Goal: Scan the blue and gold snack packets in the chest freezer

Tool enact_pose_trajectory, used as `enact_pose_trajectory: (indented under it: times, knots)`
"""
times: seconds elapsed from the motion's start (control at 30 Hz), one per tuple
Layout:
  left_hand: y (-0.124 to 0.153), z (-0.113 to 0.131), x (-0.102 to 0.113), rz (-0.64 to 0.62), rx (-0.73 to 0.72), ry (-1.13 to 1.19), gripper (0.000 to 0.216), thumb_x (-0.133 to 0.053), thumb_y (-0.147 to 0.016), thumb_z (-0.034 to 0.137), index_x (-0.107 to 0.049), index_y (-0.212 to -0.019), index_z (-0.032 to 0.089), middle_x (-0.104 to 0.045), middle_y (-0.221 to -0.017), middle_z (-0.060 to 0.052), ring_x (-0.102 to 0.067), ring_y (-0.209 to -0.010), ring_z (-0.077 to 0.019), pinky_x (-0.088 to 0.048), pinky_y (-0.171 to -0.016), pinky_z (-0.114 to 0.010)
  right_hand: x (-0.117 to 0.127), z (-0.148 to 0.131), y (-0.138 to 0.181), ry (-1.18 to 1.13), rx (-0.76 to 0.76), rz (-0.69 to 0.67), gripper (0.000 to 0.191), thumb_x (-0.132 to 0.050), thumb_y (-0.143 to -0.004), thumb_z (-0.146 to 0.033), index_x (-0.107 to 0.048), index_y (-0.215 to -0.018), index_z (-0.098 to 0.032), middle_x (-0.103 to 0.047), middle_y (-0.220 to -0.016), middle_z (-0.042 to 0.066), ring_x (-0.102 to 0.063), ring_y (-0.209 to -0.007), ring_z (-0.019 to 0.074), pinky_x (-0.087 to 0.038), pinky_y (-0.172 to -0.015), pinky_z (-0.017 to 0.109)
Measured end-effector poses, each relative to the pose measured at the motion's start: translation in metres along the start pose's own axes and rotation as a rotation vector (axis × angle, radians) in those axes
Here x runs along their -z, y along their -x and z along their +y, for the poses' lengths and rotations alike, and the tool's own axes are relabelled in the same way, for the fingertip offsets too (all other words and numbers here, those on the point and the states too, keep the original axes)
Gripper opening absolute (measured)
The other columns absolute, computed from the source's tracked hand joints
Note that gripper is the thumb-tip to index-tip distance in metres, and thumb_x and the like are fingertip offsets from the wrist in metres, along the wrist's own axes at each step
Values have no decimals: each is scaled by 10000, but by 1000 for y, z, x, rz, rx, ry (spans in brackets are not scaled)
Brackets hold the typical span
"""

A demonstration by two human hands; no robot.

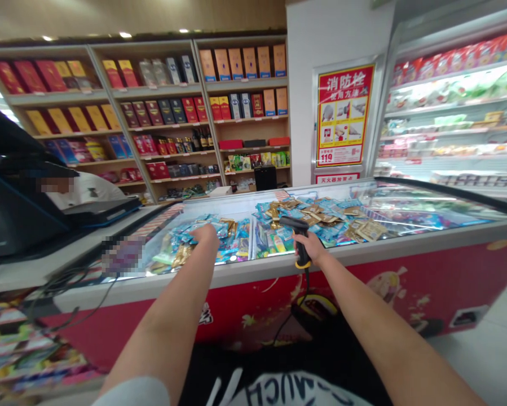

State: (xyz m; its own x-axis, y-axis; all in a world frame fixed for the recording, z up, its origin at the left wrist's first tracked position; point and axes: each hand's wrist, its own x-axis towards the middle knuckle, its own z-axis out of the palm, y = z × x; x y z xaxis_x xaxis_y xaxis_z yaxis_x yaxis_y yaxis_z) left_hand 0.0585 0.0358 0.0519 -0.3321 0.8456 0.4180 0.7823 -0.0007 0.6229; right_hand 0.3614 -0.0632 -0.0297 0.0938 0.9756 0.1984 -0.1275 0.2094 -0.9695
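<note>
In the head view my right hand [311,248] is wrapped round the grip of a black and yellow barcode scanner [295,224], held over the near edge of the chest freezer [274,263]. A cable runs down from its handle. My left hand [206,234] is stretched out over the left heap of small blue and gold packets [225,228]; its fingers are mostly hidden by the back of the hand, and I cannot tell whether it grips a packet. A larger heap of blue and gold packets [321,214] lies beyond the scanner on the glass top.
A counter [62,242] with a dark checkout machine [16,197] and loose cables [62,285] stands at the left, a person [90,189] behind it. Shelves of boxes [164,110] line the back wall. A lit refrigerated display [460,121] is at the right.
</note>
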Motion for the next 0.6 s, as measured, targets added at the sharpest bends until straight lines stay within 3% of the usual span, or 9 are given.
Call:
enact_pose_trajectory:
  times: [0.13,0.2,0.27,0.33,0.4,0.47,0.6]
  knots:
    - [25,17,-28,81,122,10,522,-624,-844,315,-518,-1306,94,-552,-1300,-273,-446,-1327,-404,-376,-1016,-605,-1,0,-1,-9,3,18,267,-686,-657,-405,-574,-592,-171,-567,-499,-2,-545,-400,140,-417,-398,253]
    - [43,28,-47,175,143,109,553,-520,-908,277,-410,-1420,99,-430,-1460,-251,-354,-1412,-335,-312,-1112,-531,-1,0,-1,-10,6,27,282,-687,-657,-414,-576,-578,-167,-565,-492,1,-546,-397,139,-418,-397,252]
    - [61,38,-68,66,34,136,495,-564,-892,301,-503,-1357,143,-545,-1392,-170,-462,-1343,-263,-350,-1112,-400,-1,0,0,-11,15,34,294,-684,-661,-422,-579,-570,-163,-565,-490,3,-546,-397,138,-421,-400,251]
    - [77,50,-87,-242,-136,132,461,-552,-910,349,-552,-1318,135,-595,-1347,-164,-526,-1288,-260,-381,-1081,-357,-1,0,0,-10,21,43,294,-681,-667,-425,-583,-578,-162,-570,-494,4,-543,-396,136,-418,-397,249]
    - [90,61,-102,-431,-239,59,511,-587,-890,400,-553,-1331,144,-590,-1364,-169,-535,-1282,-285,-393,-1065,-368,-1,0,0,-7,28,46,288,-675,-674,-425,-584,-591,-165,-573,-500,2,-543,-398,135,-416,-397,246]
    - [99,71,-112,-491,-313,-38,585,-599,-876,444,-518,-1376,151,-544,-1420,-172,-500,-1317,-308,-374,-1079,-390,0,1,0,4,35,40,283,-668,-678,-428,-582,-600,-171,-570,-504,-3,-547,-401,138,-417,-397,248]
    - [108,82,-121,-473,-343,-183,804,-603,-840,546,-359,-1492,145,-397,-1530,-206,-368,-1407,-362,-304,-1120,-474,0,1,0,17,43,27,274,-661,-688,-431,-581,-618,-179,-570,-521,-5,-552,-404,142,-414,-395,251]
